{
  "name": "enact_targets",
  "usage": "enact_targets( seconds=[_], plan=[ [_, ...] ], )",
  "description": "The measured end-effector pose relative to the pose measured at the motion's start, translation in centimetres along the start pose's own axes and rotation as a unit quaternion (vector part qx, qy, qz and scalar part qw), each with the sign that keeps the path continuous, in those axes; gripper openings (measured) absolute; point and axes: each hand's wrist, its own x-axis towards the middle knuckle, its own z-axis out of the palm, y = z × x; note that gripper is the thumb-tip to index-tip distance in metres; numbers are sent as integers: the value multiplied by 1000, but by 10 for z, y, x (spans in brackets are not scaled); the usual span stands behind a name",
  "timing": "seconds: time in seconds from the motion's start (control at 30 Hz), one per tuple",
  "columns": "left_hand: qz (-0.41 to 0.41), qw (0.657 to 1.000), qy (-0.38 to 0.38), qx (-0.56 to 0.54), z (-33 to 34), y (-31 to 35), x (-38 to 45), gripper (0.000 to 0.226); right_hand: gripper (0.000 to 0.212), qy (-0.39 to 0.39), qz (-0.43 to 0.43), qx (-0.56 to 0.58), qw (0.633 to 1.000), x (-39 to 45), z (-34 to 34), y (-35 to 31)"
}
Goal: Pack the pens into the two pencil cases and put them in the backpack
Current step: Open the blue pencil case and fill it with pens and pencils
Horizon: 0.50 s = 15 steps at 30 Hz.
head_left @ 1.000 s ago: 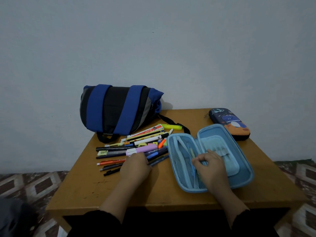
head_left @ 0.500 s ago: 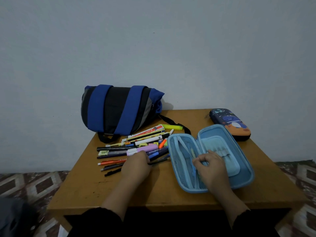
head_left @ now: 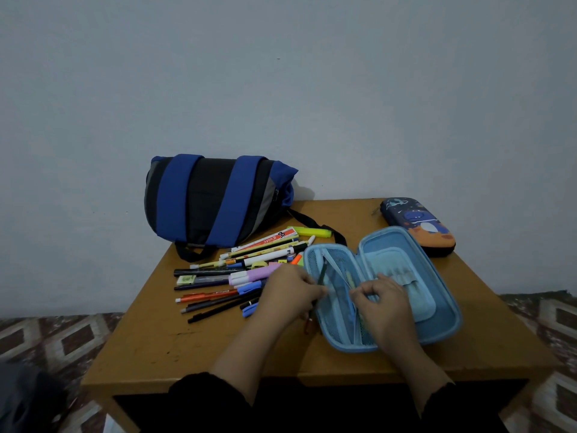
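A light blue pencil case (head_left: 443,310) lies open on the wooden table (head_left: 150,348). My left hand (head_left: 290,292) grips a dark pencil (head_left: 321,273) at the case's left rim, its tip over the mesh pocket. My right hand (head_left: 381,301) pinches the mesh pocket's edge in the middle of the case. A heap of pens and markers (head_left: 237,276) lies left of the case. A second, dark blue printed pencil case (head_left: 418,223) sits zipped at the back right. The blue and black backpack (head_left: 212,198) lies at the back left.
The grey wall stands right behind the table. Patterned floor tiles (head_left: 62,339) show on both sides. A backpack strap (head_left: 312,220) runs across the table behind the pens. A dark shape (head_left: 22,398) sits at the lower left corner.
My left hand has left the pen heap with a dark pencil and moved right to the open case's left rim. My right hand stays on the mesh pocket.
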Motion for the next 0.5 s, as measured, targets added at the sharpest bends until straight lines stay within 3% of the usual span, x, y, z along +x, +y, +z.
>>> enact_targets(
  seconds=[0.13,0.33,0.5],
  plan=[
    [-18,999,-16,27,20,12,4,16,17,-4,-5,-7,1000,-1,-1,0],
    [-42,999,2,-33,31,12,13,25,16,-4,-15,-10,1000,-2,-3,-2],
    [61,992,-9,113,30,3,7,21,17,0,-21,-9,1000,-3,-3,-2]
  ],
)
